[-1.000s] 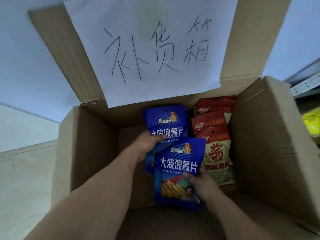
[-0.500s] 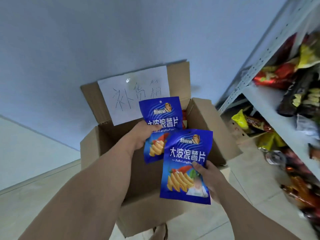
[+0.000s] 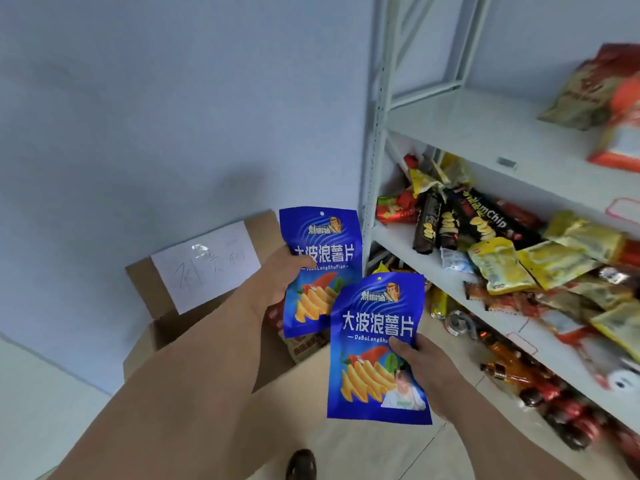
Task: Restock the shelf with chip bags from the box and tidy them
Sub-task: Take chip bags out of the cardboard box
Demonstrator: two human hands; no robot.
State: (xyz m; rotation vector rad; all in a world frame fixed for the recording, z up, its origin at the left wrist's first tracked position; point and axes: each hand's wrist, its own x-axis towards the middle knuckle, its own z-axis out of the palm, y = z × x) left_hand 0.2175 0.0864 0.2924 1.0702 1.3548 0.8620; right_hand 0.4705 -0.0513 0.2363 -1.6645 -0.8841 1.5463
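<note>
My left hand [image 3: 282,277] grips a blue chip bag [image 3: 323,237] by its left edge, held upright above the open cardboard box [image 3: 145,344]. My right hand [image 3: 420,367] pinches a second blue chip bag [image 3: 370,344] at its right side, lower and nearer to me, overlapping the first. The box stands on the floor against the wall with a handwritten paper label [image 3: 206,265] on its raised flap. Reddish snack packs [image 3: 306,344] show inside it. The white metal shelf [image 3: 485,133] stands to the right, its top board mostly bare on the left.
The shelf's middle board [image 3: 450,278] is crowded with black, yellow and red snack packs. Bottles and more packs [image 3: 540,393] fill the lower level at the right. A shelf upright [image 3: 375,133] rises beside the bags. My shoe [image 3: 301,464] shows on the tiled floor.
Both hands lifted the two blue bags out of the box and carried them up and right toward the shelf. The view swung from inside the box to the shelf.
</note>
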